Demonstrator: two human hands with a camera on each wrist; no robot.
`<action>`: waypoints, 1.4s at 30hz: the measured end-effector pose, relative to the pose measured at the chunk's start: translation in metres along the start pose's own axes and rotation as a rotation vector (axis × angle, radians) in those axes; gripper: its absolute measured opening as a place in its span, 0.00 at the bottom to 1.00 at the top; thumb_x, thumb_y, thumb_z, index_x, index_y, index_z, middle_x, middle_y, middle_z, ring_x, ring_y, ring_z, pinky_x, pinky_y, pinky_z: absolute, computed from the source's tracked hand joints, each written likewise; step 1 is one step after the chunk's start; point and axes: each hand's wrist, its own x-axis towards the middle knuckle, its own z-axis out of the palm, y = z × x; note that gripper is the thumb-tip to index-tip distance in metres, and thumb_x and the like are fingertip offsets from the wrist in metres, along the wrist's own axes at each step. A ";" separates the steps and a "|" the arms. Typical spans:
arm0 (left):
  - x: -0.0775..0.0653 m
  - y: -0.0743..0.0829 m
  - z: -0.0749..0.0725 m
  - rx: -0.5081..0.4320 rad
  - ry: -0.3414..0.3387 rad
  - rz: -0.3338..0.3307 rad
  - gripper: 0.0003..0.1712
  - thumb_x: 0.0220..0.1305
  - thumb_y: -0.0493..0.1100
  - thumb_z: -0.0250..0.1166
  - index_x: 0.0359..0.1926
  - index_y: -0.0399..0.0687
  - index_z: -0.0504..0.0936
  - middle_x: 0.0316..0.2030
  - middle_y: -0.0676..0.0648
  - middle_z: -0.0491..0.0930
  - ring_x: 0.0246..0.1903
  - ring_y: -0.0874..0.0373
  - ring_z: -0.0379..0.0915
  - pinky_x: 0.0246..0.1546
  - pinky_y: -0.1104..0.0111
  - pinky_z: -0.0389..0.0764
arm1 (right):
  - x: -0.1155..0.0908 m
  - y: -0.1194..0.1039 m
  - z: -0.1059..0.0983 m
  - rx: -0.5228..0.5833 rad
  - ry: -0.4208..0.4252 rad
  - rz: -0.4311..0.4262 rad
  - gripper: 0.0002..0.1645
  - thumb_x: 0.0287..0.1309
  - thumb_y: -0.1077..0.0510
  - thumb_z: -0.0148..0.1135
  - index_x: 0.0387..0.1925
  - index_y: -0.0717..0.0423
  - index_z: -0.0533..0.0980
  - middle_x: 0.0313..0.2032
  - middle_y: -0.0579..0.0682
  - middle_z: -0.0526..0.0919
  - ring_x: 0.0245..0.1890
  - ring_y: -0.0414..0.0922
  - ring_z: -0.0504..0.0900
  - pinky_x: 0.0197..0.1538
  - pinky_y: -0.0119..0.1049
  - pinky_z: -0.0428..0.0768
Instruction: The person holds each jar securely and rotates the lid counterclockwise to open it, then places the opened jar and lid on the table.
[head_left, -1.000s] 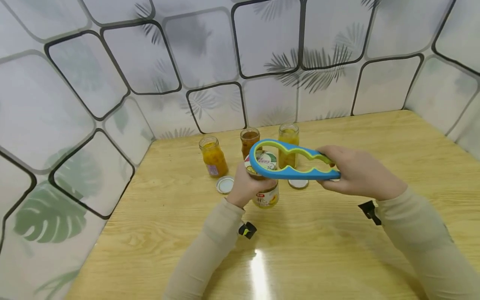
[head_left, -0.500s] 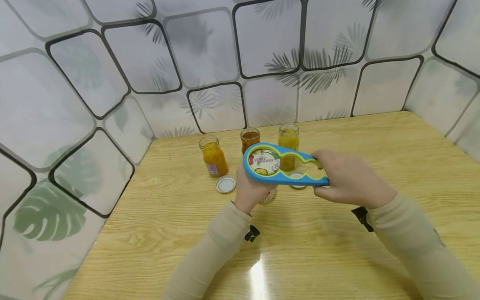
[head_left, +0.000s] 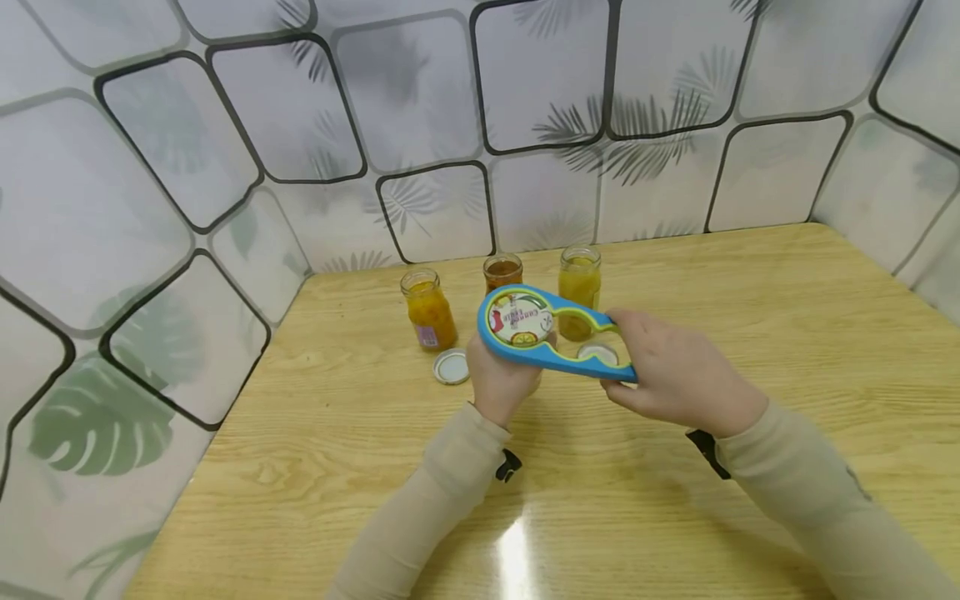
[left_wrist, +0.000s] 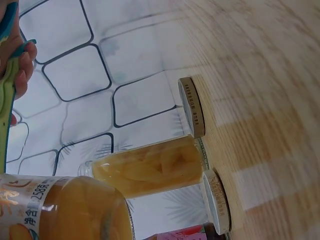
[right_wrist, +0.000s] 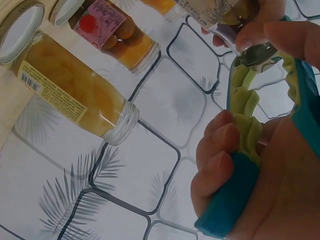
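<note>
My left hand (head_left: 501, 379) grips a glass jar (left_wrist: 82, 210) of yellow fruit pieces above the table, its printed lid (head_left: 519, 320) facing up. Around that lid lies the wide looped end of a blue and green jar opener (head_left: 558, 360). My right hand (head_left: 678, 367) holds the opener's two handles, with fingers (right_wrist: 217, 140) curled round one of them in the right wrist view. Most of the jar is hidden by my left hand and the opener in the head view.
Behind my hands stand three lidless jars: an orange one (head_left: 431, 318), a brownish one (head_left: 502, 271) and a yellow one (head_left: 581, 283). Loose lids lie on the wooden table (head_left: 315, 467), one at the left (head_left: 452, 367) and another behind the opener (head_left: 597, 355). A patterned wall (head_left: 540, 196) borders the back.
The opener has moved left and down, and its loop now surrounds the lid. My right hand has come left with it. The held jar has shifted slightly.
</note>
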 end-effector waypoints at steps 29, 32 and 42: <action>0.003 -0.003 -0.008 -0.357 -0.158 0.028 0.34 0.34 0.25 0.69 0.48 0.27 0.67 0.41 0.33 0.74 0.44 0.46 0.71 0.47 0.63 0.71 | 0.003 0.002 -0.017 0.026 0.020 -0.021 0.36 0.29 0.59 0.59 0.49 0.65 0.64 0.30 0.51 0.71 0.21 0.42 0.64 0.21 0.33 0.65; 0.004 -0.003 -0.010 -0.396 -0.181 0.039 0.35 0.33 0.23 0.68 0.48 0.26 0.66 0.41 0.31 0.73 0.44 0.45 0.70 0.47 0.62 0.71 | 0.003 0.003 -0.017 0.026 0.015 -0.028 0.36 0.29 0.58 0.59 0.48 0.65 0.64 0.30 0.52 0.72 0.21 0.42 0.65 0.21 0.34 0.66; 0.006 -0.002 -0.013 -0.348 -0.224 0.087 0.34 0.31 0.23 0.69 0.46 0.24 0.67 0.39 0.31 0.74 0.42 0.43 0.71 0.46 0.63 0.72 | 0.003 0.002 -0.017 0.001 0.021 -0.031 0.34 0.33 0.55 0.63 0.46 0.64 0.66 0.32 0.53 0.74 0.24 0.44 0.69 0.23 0.37 0.71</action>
